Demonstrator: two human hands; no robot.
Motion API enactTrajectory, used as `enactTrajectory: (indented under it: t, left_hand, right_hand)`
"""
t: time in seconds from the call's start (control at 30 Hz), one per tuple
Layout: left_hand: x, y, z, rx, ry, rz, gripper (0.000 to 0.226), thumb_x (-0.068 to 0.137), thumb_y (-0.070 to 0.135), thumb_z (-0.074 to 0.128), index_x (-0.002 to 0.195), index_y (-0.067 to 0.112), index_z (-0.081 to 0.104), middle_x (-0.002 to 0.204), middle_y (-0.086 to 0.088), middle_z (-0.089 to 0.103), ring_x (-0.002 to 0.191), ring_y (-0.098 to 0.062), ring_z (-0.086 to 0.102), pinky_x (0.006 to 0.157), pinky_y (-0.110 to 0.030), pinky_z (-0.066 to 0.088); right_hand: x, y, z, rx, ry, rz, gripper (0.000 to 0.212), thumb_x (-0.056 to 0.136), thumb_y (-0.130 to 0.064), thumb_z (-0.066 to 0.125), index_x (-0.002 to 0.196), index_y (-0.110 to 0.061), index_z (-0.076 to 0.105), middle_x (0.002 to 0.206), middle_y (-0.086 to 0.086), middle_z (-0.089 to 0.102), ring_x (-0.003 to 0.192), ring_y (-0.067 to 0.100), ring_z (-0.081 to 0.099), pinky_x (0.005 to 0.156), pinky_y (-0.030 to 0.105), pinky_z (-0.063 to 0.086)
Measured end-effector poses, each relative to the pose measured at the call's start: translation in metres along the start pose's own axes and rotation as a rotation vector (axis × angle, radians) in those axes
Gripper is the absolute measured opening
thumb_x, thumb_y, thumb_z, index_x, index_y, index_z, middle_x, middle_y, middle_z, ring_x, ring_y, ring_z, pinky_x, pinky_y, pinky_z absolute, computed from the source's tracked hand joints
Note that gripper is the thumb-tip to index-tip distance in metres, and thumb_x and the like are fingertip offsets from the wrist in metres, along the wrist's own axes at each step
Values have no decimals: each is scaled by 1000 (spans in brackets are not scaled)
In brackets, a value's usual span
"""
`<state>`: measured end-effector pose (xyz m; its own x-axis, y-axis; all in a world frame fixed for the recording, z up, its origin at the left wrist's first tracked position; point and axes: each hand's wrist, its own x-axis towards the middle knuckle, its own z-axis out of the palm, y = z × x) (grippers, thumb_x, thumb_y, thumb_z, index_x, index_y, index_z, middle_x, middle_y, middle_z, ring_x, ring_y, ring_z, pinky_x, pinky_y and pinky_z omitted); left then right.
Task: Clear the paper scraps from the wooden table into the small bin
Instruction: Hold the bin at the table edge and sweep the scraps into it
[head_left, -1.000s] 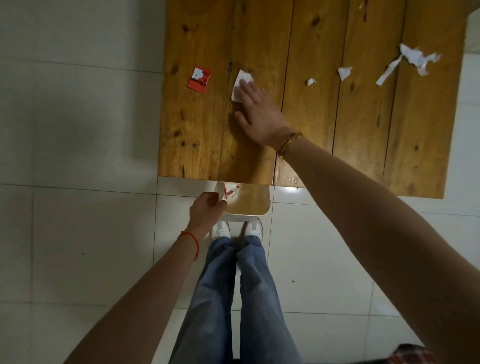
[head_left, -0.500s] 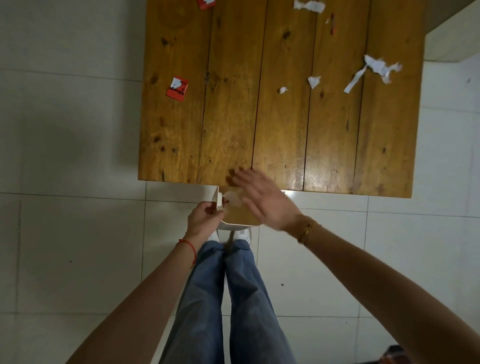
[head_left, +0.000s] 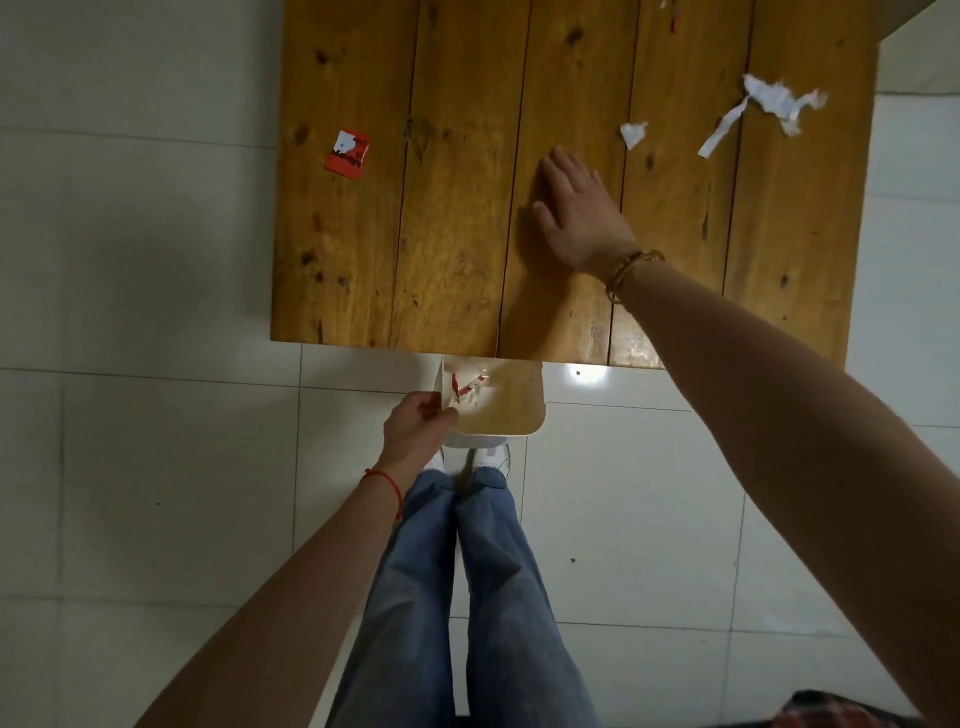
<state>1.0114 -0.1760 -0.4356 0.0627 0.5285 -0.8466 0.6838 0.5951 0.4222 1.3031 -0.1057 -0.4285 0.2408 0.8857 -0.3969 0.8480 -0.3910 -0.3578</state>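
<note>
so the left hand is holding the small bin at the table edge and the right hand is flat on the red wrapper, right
Not quite. The left hand does hold the small bin at the table edge, but the head view shows the right hand flat on bare wood; the red wrapper lies untouched, well to its left.

Small bin (head_left: 524, 428) is held just below the table (head_left: 457, 249) near edge by the left hand (head_left: 415, 428); scraps (head_left: 466, 388) lie inside. Right hand (head_left: 582, 213) is laid flat mid-table. Wrapper (head_left: 349, 153) lies far left; torn paper (head_left: 763, 106) and small scrap (head_left: 632, 134) far right.
</note>
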Motion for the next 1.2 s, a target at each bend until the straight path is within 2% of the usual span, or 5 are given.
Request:
enactTrajectory:
  t: [0.4, 0.57, 0.77, 0.97, 1.2]
  left_hand:
    - [-20, -15, 7, -54, 56, -11, 23, 78, 16, 68, 101, 19, 65, 95, 5, 68, 88, -10, 61, 76, -17, 41]
    - [-48, -26, -5, -51, 55, -22, 24, 77, 18, 69, 101, 19, 65, 93, 5, 67, 80, -6, 59, 62, -12, 38]
    - [-106, -29, -40, -76, 74, -9, 25, 77, 17, 66, 101, 22, 65, 98, 3, 69, 93, -17, 63, 75, -22, 47]
    - [-163, -22, -86, -143, 103, 44, 34, 75, 17, 65, 109, 19, 66, 102, 2, 69, 96, -15, 64, 90, -36, 54]
    - [-193, -5, -153, -172, 112, 114, 34, 72, 23, 63, 106, 19, 68, 100, 1, 71, 97, -19, 65, 83, -34, 52]
  right_hand:
    - [-187, -44, 101, 17, -263, -451, 57, 101, -29, 38, 152, -10, 20, 159, 10, 18, 149, 22, 7, 122, 40, 7]
    - [-216, -62, 99, 120, -148, -266, 52, 101, -30, 40, 149, -12, 30, 154, 10, 34, 145, 26, 24, 119, 34, 10]
    - [-233, -90, 56, 176, -17, -151, 48, 96, -25, 49, 142, -13, 40, 141, 10, 49, 131, 27, 43, 112, 34, 28]
    - [-258, -132, 9, 182, 51, -155, 46, 96, -25, 50, 140, -15, 42, 139, 8, 50, 128, 26, 45, 109, 41, 39]
    - [-254, -189, -38, 196, 98, -177, 44, 98, -24, 49, 140, -13, 43, 140, 8, 49, 129, 24, 43, 108, 41, 40]
